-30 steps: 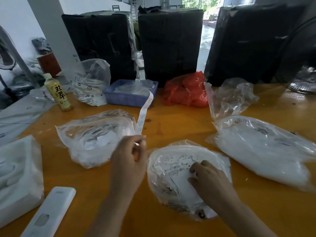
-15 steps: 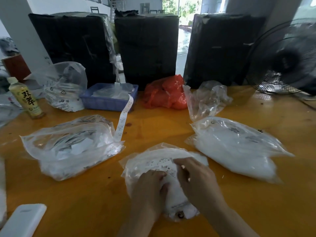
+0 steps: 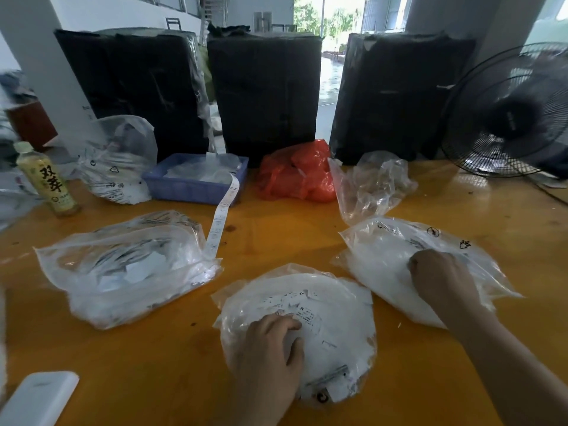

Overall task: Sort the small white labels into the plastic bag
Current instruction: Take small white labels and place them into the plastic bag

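**Right hand shifted from the middle bag to the right-hand bag**

Since half a second ago the right hand has been lifted off the middle bag and is now set on the right bag; its fingers are curled down into the plastic, though whether film or a label is pinched cannot be told; the left hand has been kept on the middle bag, fingers bent and spread over the film, thumb to the right, pressing rather than clearly grasping

The middle bag is lain flat on the table nearest the viewer; small white labels printed with size letters are seen through its top, just beyond the left fingertips; the right bag is filled with white material and touches or nearly touches the middle bag at its near-left corner; a third bag of white slips is laid to the left, well apart from the middle one

A label strip is draped from a blue tray down to the left bag; behind are seen a red bag, a crumpled clear bag, another clear bag, a bottle, three black bundles and a fan; a white object is cut off by the lower left edge
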